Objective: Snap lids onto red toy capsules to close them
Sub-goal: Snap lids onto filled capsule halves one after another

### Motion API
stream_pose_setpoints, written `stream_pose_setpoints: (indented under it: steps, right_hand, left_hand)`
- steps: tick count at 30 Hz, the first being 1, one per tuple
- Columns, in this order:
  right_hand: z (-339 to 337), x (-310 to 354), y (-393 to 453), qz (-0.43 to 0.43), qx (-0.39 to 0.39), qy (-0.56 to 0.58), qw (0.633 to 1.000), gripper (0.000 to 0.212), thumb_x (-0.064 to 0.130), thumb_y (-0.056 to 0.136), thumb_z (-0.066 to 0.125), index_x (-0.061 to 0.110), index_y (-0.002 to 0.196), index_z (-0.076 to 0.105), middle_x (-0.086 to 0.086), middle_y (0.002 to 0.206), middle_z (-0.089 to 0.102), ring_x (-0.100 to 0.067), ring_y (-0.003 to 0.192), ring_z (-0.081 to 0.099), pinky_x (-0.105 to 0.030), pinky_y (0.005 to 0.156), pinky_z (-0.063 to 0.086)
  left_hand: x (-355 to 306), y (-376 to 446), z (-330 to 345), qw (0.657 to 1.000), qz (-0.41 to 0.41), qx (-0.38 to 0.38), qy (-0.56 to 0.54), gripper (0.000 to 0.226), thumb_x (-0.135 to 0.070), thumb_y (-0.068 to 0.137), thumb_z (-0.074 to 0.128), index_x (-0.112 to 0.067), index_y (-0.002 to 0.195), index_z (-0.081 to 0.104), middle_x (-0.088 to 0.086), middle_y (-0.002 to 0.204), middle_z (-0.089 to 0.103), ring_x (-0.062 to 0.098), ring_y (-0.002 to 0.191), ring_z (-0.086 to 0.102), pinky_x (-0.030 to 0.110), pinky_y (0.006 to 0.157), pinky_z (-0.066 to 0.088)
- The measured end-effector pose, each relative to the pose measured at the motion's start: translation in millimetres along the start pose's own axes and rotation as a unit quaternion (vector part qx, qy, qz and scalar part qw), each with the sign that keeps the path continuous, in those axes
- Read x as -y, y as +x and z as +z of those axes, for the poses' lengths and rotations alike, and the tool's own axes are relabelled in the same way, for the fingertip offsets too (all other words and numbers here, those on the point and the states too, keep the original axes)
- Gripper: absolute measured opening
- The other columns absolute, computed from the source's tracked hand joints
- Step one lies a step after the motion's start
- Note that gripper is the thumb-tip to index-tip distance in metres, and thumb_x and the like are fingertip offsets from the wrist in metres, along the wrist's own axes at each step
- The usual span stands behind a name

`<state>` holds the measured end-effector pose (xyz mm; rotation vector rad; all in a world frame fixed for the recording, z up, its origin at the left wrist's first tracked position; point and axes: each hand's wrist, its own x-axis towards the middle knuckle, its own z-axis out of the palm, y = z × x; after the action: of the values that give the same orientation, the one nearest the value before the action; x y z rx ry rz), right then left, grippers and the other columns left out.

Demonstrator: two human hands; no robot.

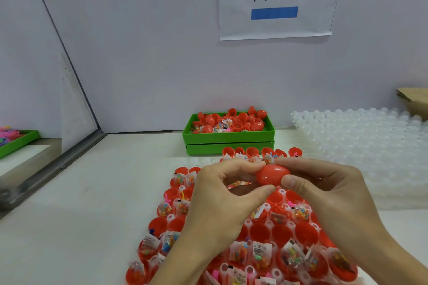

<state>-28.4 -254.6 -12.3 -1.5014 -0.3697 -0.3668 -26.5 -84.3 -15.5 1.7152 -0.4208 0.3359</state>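
Pinching a red capsule (273,175) at frame centre, the left hand (222,194) and right hand (324,192) grip its opposite ends between thumbs and fingertips.

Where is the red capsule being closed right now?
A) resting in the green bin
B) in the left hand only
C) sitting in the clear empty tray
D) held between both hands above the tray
D: the left hand and right hand both pinch the red capsule above the filled tray.

Held over tray (222,268) of open capsules (259,231): capsule (272,174), between left hand (215,194) and right hand (328,192); bin (228,139) behind
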Motion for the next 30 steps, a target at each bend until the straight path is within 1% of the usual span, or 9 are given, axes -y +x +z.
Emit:
stream_pose_setpoints:
  steps: [2,6,8,13,18,23,26,28,30]
  right_hand:
    - [-0.4,0.2,-0.6,0.0,0.003,-0.001,1.0,0.029,0.016,0.064,0.075,0.031,0.087,0.08,0.002,0.084,0.078,-0.012,0.08,0.075,-0.016,0.068,0.057]
    - [0.0,0.2,-1.5,0.001,0.013,-0.025,1.0,0.03,0.017,0.064,0.075,0.032,0.09,0.08,0.001,0.084,0.078,-0.019,0.08,0.075,-0.028,0.071,0.061]
    - [0.3,0.4,-1.7,0.002,0.016,-0.027,0.999,0.03,0.019,0.064,0.075,0.034,0.09,0.079,0.001,0.083,0.078,-0.021,0.079,0.075,-0.03,0.071,0.061]
    - [-0.7,-0.4,-0.2,0.003,0.025,-0.034,0.999,0.028,0.025,0.065,0.074,0.034,0.091,0.079,0.0,0.084,0.078,-0.017,0.076,0.075,-0.022,0.068,0.059]
    - [0.0,2.9,0.1,0.009,0.057,-0.037,0.998,0.023,0.025,0.07,0.072,0.031,0.091,0.077,-0.001,0.088,0.077,-0.021,0.075,0.075,-0.021,0.064,0.059]
    - [-3.8,4.0,0.7,0.032,0.068,-0.018,0.997,0.022,0.025,0.068,0.074,0.024,0.089,0.078,-0.005,0.086,0.077,-0.022,0.075,0.075,-0.02,0.065,0.057]
    - [-3.6,4.4,1.1,0.046,0.071,-0.009,0.996,0.021,0.02,0.064,0.075,0.02,0.085,0.079,-0.007,0.083,0.077,-0.023,0.072,0.075,-0.019,0.063,0.057]
    - [-2.1,3.6,0.4,0.054,0.059,-0.005,0.997,0.02,0.016,0.062,0.075,0.019,0.081,0.079,-0.008,0.078,0.076,-0.024,0.067,0.074,-0.02,0.06,0.057]
    - [-0.4,2.3,0.3,0.054,0.044,-0.009,0.998,0.018,0.007,0.064,0.076,0.018,0.078,0.079,-0.009,0.074,0.075,-0.024,0.061,0.073,-0.021,0.058,0.057]
  left_hand:
    - [-0.2,0.1,-0.5,1.0,-0.004,-0.002,0.001,0.03,-0.009,0.072,0.086,-0.021,0.098,0.077,-0.005,0.089,0.077,0.012,0.087,0.074,0.023,0.074,0.06]
    - [-0.5,-0.6,-1.1,1.0,-0.008,-0.003,0.006,0.03,-0.013,0.071,0.087,-0.021,0.098,0.078,-0.007,0.088,0.077,0.01,0.085,0.074,0.022,0.074,0.06]
    - [-1.6,-1.4,-1.1,1.0,-0.011,-0.005,-0.004,0.031,-0.016,0.069,0.087,-0.022,0.098,0.078,-0.008,0.088,0.077,0.01,0.083,0.075,0.022,0.074,0.06]
    - [-5.6,-2.7,0.2,1.0,-0.007,0.008,-0.02,0.031,-0.015,0.072,0.083,-0.026,0.101,0.075,-0.009,0.091,0.077,0.01,0.084,0.075,0.021,0.077,0.059]
    - [-7.8,-1.9,0.4,1.0,-0.001,0.014,-0.023,0.033,-0.01,0.076,0.081,-0.029,0.102,0.073,-0.012,0.093,0.076,0.007,0.088,0.073,0.016,0.078,0.056]
    - [-6.2,-0.7,-1.2,0.998,-0.018,0.028,-0.049,0.032,-0.022,0.069,0.081,-0.026,0.101,0.075,-0.006,0.092,0.077,0.01,0.089,0.074,0.016,0.078,0.056]
    - [-4.2,0.5,-0.2,0.999,-0.028,0.024,-0.031,0.03,-0.011,0.07,0.083,-0.027,0.094,0.078,-0.003,0.086,0.078,0.011,0.085,0.074,0.019,0.076,0.057]
    - [-3.4,-0.1,2.0,0.999,-0.031,0.005,-0.013,0.034,0.0,0.068,0.084,-0.029,0.086,0.079,-0.006,0.081,0.077,0.008,0.08,0.073,0.015,0.072,0.056]
    - [-3.7,-1.3,4.1,1.0,-0.029,-0.004,0.006,0.039,0.006,0.068,0.082,-0.028,0.084,0.079,-0.007,0.078,0.077,0.006,0.076,0.072,0.012,0.068,0.054]
